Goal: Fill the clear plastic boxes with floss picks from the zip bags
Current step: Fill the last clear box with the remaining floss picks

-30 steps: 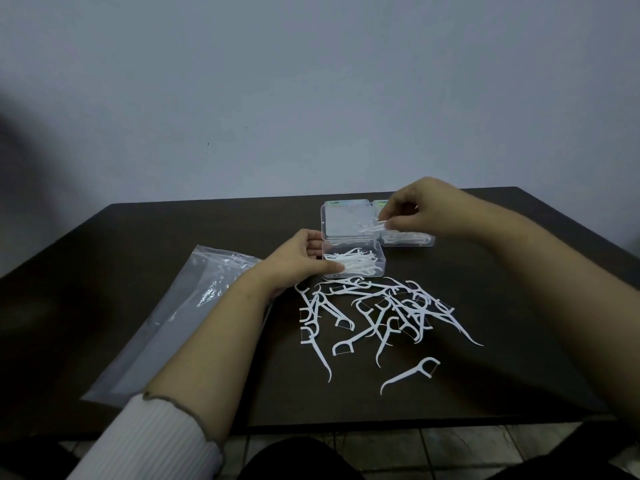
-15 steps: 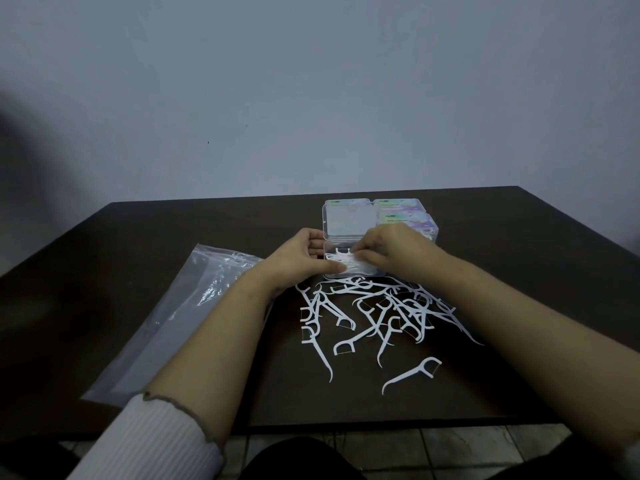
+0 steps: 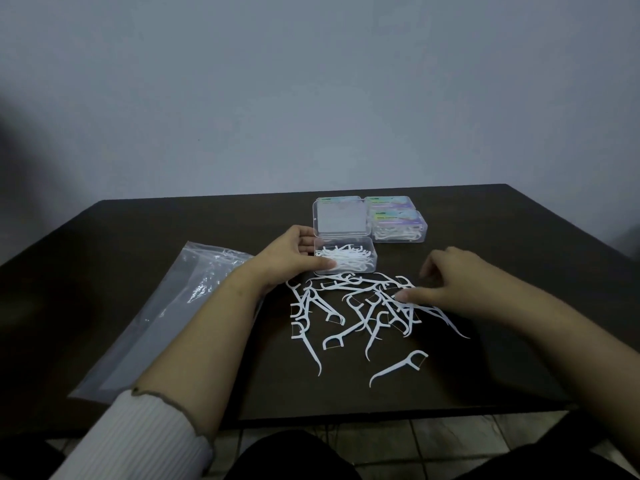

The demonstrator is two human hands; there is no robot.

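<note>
Beside the open box (image 3: pixel 344 259) gripped by the left hand (image 3: pixel 289 259), the right hand (image 3: pixel 446 284) seemingly pinches loose floss picks (image 3: pixel 363 306).

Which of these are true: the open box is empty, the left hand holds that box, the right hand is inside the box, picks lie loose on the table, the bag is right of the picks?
1. The open box is empty. False: it holds picks.
2. The left hand holds that box. True.
3. The right hand is inside the box. False: it is at the loose picks.
4. Picks lie loose on the table. True.
5. The bag is right of the picks. False: left.
</note>
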